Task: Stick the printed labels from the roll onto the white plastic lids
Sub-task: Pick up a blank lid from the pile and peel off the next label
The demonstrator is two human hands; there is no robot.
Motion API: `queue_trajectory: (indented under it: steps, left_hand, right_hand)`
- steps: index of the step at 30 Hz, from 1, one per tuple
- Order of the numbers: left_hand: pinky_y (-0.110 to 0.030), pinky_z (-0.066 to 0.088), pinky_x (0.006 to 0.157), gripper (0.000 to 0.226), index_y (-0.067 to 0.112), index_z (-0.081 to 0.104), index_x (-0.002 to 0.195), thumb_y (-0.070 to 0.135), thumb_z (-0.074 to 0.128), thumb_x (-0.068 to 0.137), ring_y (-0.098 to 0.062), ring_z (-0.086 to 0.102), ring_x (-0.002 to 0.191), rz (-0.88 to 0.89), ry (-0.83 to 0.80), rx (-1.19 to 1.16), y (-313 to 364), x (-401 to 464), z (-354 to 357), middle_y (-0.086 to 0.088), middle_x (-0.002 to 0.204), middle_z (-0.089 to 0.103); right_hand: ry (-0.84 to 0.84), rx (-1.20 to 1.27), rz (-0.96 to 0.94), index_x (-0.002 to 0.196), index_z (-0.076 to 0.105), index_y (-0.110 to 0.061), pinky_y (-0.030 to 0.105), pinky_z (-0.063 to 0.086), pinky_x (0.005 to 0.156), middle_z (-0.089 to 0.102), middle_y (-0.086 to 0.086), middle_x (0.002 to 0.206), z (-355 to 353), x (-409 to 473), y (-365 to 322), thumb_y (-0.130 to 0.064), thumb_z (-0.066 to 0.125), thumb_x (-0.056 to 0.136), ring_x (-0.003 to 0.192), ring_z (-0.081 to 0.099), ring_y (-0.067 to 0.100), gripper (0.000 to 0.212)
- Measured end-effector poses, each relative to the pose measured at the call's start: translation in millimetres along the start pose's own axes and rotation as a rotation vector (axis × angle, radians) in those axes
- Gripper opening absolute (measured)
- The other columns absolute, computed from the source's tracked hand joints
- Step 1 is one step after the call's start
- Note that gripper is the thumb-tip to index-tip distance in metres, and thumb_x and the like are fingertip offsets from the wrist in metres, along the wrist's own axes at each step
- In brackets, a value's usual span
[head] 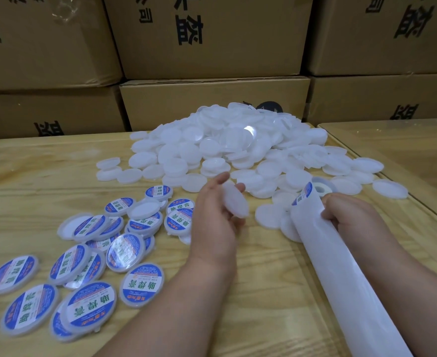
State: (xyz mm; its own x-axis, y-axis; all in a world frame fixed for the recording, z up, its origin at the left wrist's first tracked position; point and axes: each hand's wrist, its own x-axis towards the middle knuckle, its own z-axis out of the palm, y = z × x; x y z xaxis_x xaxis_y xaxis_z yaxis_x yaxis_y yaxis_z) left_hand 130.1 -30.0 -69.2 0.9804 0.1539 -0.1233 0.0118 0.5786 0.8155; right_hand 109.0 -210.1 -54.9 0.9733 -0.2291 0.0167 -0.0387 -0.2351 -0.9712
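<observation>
Wood table (32,176): L hand (212,217) holds lid (234,202).

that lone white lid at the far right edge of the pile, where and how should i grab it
Pinch the lone lid across its rim, coming from above and the right. It lies flat on the wooden table, apart from the pile, so its right edge looks open for a thumb-and-finger grip. The right hand holding the label strip is nearest.

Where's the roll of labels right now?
Right of centre in the head view: the white label roll sits beside the white plastic lid pile, just beyond the right hand.
</observation>
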Motion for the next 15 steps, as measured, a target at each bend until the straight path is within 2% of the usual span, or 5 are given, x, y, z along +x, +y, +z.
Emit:
queue_trajectory:
  steps: [2,4,8,12,15]
  left_hand:
    - [-0.029,0.046,0.057,0.037,0.021,0.065,0.119,0.042,0.040,0.101,-0.021,0.064,0.071,-0.109,-0.029,-0.160,8,11,-5,-0.017,0.107,0.076]
    - [-0.028,0.050,0.052,0.031,0.019,0.060,0.121,0.037,0.045,0.103,-0.026,0.069,0.075,-0.147,-0.015,-0.221,11,12,-7,-0.018,0.104,0.077]
    - [-0.024,0.052,0.052,0.039,0.025,0.057,0.123,-0.003,0.048,0.097,-0.019,0.075,0.083,-0.016,-0.087,0.025,-4,10,-2,-0.005,0.102,0.079]
    - [-0.019,0.048,0.053,0.033,0.035,0.066,0.111,0.006,0.053,0.098,-0.007,0.069,0.075,0.152,-0.153,0.353,-9,4,0,0.009,0.099,0.077]
    - [-0.010,0.049,0.065,0.024,0.042,0.069,0.105,0.022,0.066,0.092,-0.001,0.065,0.075,0.239,-0.323,0.592,-17,-4,2,0.020,0.102,0.073]
  right_hand:
    - [0.006,0.001,0.002,0.067,0.049,-0.013,0.026,0.032,0.057,0.045,0.002,0.066,0,3,4,-0.006,0.048,0.098,0.058,0.039,0.014,0.032]
    - [0.017,-0.015,0.005,0.066,0.049,-0.013,0.026,0.033,0.057,0.046,0.002,0.066,1,5,7,-0.006,0.049,0.098,0.059,0.041,0.014,0.033]
    - [0.028,-0.044,0.000,0.069,0.052,-0.014,0.024,0.036,0.057,0.049,0.002,0.068,2,10,13,-0.009,0.050,0.098,0.057,0.044,0.010,0.029]
    - [0.015,-0.018,-0.013,0.063,0.048,-0.019,0.023,0.033,0.052,0.044,-0.003,0.061,3,9,11,-0.009,0.050,0.095,0.056,0.040,0.013,0.033]
    - [-0.078,0.124,-0.036,0.053,0.031,-0.023,0.022,0.024,0.042,0.027,-0.004,0.053,6,1,6,-0.010,0.050,0.074,0.047,0.025,0.012,0.031]
